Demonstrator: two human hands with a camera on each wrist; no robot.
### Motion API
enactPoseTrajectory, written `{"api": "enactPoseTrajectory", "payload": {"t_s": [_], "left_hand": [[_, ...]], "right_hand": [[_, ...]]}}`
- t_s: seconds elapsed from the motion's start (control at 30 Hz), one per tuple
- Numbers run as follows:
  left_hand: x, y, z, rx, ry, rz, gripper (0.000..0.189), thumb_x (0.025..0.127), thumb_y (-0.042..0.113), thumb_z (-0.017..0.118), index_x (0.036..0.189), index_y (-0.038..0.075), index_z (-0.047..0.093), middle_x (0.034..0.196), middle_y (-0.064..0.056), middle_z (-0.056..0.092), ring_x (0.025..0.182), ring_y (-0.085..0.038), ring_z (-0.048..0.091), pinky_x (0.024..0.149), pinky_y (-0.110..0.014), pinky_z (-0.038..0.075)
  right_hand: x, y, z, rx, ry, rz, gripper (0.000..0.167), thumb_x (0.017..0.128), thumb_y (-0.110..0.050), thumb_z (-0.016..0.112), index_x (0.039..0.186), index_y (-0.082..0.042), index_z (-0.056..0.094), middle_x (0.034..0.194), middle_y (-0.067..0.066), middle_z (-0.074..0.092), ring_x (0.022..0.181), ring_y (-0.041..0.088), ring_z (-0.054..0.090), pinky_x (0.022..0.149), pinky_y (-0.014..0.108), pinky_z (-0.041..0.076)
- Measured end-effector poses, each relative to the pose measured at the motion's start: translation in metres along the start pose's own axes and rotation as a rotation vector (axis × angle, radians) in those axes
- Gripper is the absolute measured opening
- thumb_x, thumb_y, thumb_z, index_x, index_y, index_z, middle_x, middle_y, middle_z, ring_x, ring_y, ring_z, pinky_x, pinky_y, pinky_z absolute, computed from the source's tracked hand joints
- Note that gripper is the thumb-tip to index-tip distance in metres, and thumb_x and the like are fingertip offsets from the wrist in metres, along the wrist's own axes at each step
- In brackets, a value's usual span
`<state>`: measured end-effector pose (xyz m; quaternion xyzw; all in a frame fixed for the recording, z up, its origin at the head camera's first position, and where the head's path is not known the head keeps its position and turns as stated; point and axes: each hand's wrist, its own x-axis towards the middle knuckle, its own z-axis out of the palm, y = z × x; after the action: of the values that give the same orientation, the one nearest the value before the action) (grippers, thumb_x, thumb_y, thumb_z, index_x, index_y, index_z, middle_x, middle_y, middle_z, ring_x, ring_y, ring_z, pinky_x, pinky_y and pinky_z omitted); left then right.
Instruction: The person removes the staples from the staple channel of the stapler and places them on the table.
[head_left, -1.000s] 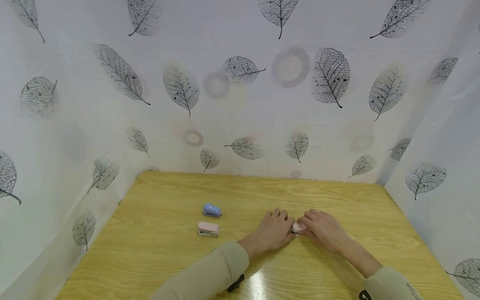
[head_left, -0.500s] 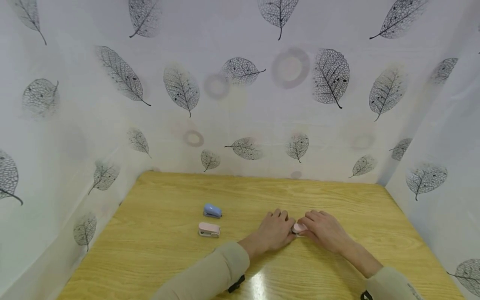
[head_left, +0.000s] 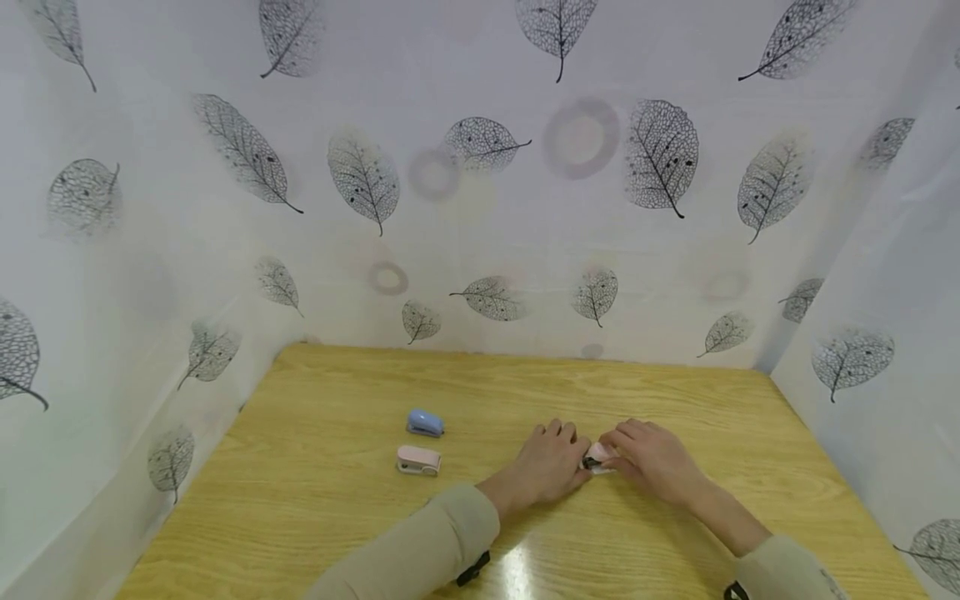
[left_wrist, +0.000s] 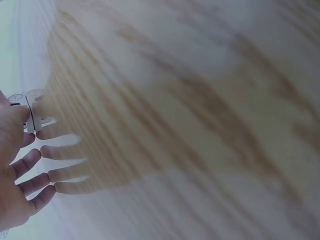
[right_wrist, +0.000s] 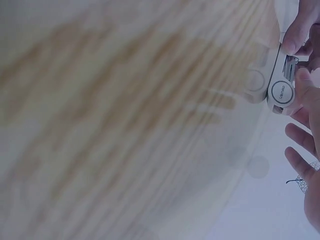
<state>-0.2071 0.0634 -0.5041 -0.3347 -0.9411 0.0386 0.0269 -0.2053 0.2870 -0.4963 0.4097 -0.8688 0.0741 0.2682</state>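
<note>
The small pale pink-and-white plastic stapler point(head_left: 599, 457) stood on the yellow wood-grain table point(head_left: 300, 492), between both hands. The left hand point(head_left: 551, 463) gripped its left end, remaining fingers spread; the right hand point(head_left: 651, 458) pinched its right end. A glossy blue stapler point(head_left: 425, 422) and a boxy pink stapler point(head_left: 418, 460) lay well apart, leftward.
</note>
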Motion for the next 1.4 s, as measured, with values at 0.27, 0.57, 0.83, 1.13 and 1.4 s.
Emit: {"api": "enactPoseTrajectory", "payload": {"t_s": [0.27, 0.57, 0.83, 1.13, 1.4], "left_hand": [[0.0, 0.001, -0.001, 0.006, 0.002, -0.001, 0.036, 0.105, 0.061, 0.052, 0.123, 0.032, 0.061, 0.124, 0.008, 0.062, 0.111, -0.011, 0.056, 0.09, -0.03, 0.05], [-0.001, 0.0, -0.003, 0.012, 0.017, 0.004, 0.034, 0.105, 0.061, 0.053, 0.119, 0.031, 0.061, 0.121, 0.008, 0.062, 0.107, -0.011, 0.056, 0.087, -0.029, 0.05], [-0.001, 0.0, -0.006, 0.014, 0.02, 0.005, 0.033, 0.104, 0.06, 0.055, 0.119, 0.031, 0.062, 0.115, 0.008, 0.062, 0.1, -0.011, 0.054, 0.082, -0.027, 0.048], [-0.003, 0.0, -0.006, 0.011, 0.024, 0.005, 0.034, 0.104, 0.06, 0.054, 0.118, 0.03, 0.062, 0.113, 0.007, 0.062, 0.096, -0.011, 0.053, 0.078, -0.026, 0.045], [-0.001, 0.001, -0.003, -0.002, 0.024, 0.004, 0.035, 0.105, 0.061, 0.052, 0.114, 0.029, 0.061, 0.11, 0.007, 0.061, 0.095, -0.011, 0.052, 0.079, -0.026, 0.044]], "right_hand": [[-0.002, -0.001, -0.003, -0.007, -0.025, 0.042, 0.033, 0.077, -0.03, 0.088, 0.104, -0.018, 0.073, 0.097, -0.006, 0.073, 0.085, 0.011, 0.067, 0.073, 0.029, 0.057], [0.001, 0.003, -0.014, -0.032, -0.017, 0.093, 0.04, 0.074, -0.031, 0.093, 0.106, -0.019, 0.073, 0.1, -0.003, 0.075, 0.087, 0.015, 0.071, 0.074, 0.035, 0.06], [-0.001, 0.009, -0.019, -0.049, -0.027, 0.117, 0.045, 0.071, -0.037, 0.095, 0.105, -0.018, 0.074, 0.099, -0.003, 0.075, 0.085, 0.015, 0.071, 0.071, 0.034, 0.06], [-0.007, 0.02, -0.022, -0.068, -0.007, 0.14, 0.042, 0.072, -0.038, 0.093, 0.104, -0.018, 0.074, 0.097, -0.003, 0.074, 0.082, 0.016, 0.07, 0.069, 0.034, 0.059], [-0.012, 0.027, -0.02, -0.055, 0.005, 0.155, 0.041, 0.074, -0.035, 0.092, 0.106, -0.018, 0.075, 0.095, -0.005, 0.073, 0.078, 0.015, 0.069, 0.063, 0.029, 0.056]]}}
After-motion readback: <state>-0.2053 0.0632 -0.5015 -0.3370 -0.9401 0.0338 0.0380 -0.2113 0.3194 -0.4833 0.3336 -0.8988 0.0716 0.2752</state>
